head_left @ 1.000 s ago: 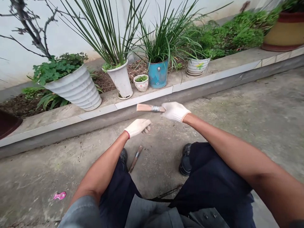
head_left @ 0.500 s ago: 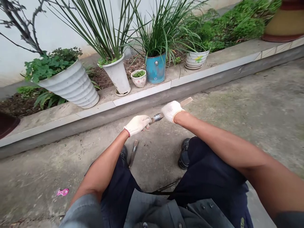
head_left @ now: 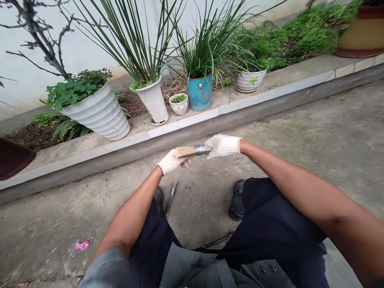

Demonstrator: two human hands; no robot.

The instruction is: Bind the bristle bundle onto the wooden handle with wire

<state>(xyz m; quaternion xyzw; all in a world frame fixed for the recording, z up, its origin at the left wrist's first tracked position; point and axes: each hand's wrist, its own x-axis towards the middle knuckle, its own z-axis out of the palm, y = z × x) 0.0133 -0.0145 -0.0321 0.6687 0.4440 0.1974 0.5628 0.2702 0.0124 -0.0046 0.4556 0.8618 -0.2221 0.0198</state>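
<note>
Already wound: silver wire point(head_left: 199, 150) around a flat, pale-brown wooden stick point(head_left: 185, 152)

You have the stick raised above the grey concrete ground point(head_left: 306, 132), your white-gloved right hand point(head_left: 223, 145) closed on its right end. Your white-gloved left hand point(head_left: 171, 162) is half curled where the other end crosses it; whether it grips is hidden. Coils bunch mid-length, but no loose tail can be made out, so whether any winding is left is unclear. A darker wooden stick point(head_left: 171, 199) lies beside your black left shoe point(head_left: 159, 198). Ahead, the white-tiled ledge point(head_left: 183, 124) bounds your reach; ground opens out rightward.
</note>
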